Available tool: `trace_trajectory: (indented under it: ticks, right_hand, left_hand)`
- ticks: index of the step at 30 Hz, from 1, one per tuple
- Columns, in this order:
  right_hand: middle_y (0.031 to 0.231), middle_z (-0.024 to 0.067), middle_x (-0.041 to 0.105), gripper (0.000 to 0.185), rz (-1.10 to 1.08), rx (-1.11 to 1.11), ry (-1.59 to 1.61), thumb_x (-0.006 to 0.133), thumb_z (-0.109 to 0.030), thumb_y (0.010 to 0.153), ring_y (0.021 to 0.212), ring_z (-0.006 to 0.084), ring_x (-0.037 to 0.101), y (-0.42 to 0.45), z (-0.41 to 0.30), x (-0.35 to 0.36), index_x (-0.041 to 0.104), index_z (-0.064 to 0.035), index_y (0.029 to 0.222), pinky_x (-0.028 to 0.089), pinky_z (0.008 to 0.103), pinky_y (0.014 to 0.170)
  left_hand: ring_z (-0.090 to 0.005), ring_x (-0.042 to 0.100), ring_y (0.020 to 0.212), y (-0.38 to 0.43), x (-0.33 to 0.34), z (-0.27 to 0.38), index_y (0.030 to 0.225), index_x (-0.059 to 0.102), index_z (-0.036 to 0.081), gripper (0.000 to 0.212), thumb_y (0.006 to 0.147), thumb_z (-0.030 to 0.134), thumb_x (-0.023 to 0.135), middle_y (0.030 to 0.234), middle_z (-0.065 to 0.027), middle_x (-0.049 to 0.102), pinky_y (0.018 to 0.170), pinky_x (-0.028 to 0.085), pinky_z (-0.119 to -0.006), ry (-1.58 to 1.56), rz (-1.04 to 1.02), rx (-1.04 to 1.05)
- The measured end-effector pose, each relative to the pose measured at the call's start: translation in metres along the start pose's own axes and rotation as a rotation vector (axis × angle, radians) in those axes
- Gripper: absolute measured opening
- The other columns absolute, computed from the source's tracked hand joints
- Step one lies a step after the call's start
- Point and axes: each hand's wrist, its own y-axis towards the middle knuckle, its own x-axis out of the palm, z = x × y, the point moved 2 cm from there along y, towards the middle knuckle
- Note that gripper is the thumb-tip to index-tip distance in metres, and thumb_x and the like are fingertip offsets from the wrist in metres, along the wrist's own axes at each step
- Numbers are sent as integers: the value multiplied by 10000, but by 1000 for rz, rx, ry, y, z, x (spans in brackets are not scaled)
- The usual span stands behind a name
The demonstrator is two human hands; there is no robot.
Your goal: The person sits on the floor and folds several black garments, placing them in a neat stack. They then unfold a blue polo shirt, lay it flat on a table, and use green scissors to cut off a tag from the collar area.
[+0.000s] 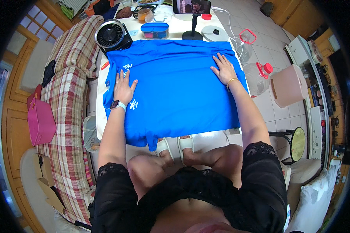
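A blue garment [178, 87], apparently a shirt, lies spread over a white table [100, 122], its near edge hanging past the table's front. White printed characters mark its left part, and a small tag shows at the left edge. My left hand [124, 88], with a watch at the wrist, rests palm down on the left part beside the print, fingers pointing away from me. Flat on the cloth near the far right corner is my right hand [224, 70], fingers apart, a gold bangle at its wrist. Neither hand grips the fabric. Shallow creases run along the far side.
Beyond the cloth stand a black fan [110, 34], a blue-lidded container [155, 30], a phone [191, 6] on a stand [192, 35] and a round lid [214, 33]. Large plastic bottles [256, 78] and a pink bin [290, 84] stand right. A plaid-covered sofa [67, 116] runs along the left.
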Motion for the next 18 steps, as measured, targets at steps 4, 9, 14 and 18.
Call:
trace_trajectory:
  ticks: [4,9,14,18]
  right_hand:
    - [1565,147,308,633,-75,-5,0,568,-458,927,1438,339,297,19,8,-10,412,-170,1468,304,464,1139]
    - [1450,247,436,610,208,-241,201,719,-273,798,1330,420,434,-45,-83,-65,536,-52,1336,391,470,1089]
    - [1487,207,404,641,10,-381,359,689,-402,845,1383,377,380,-144,-163,-52,514,-79,1371,315,476,1136]
    - [1518,151,385,653,-4,-327,225,661,-432,858,1408,348,349,-155,-108,-44,491,-116,1403,288,465,1150]
  left_hand:
    - [-436,325,1394,16,-5,2,1456,401,31,632,977,430,505,1515,-279,325,1150,289,-453,106,10,38]
    - [-400,303,1419,-56,-65,86,1420,447,40,604,909,300,636,1527,-233,329,1153,252,-526,-76,63,192]
    - [-387,248,1448,-108,-49,117,1468,395,82,648,917,337,622,1558,-211,279,1169,214,-523,-117,-145,260]
    - [-380,227,1456,-107,-36,84,1488,374,109,647,936,370,588,1573,-184,264,1174,205,-515,-82,-130,237]
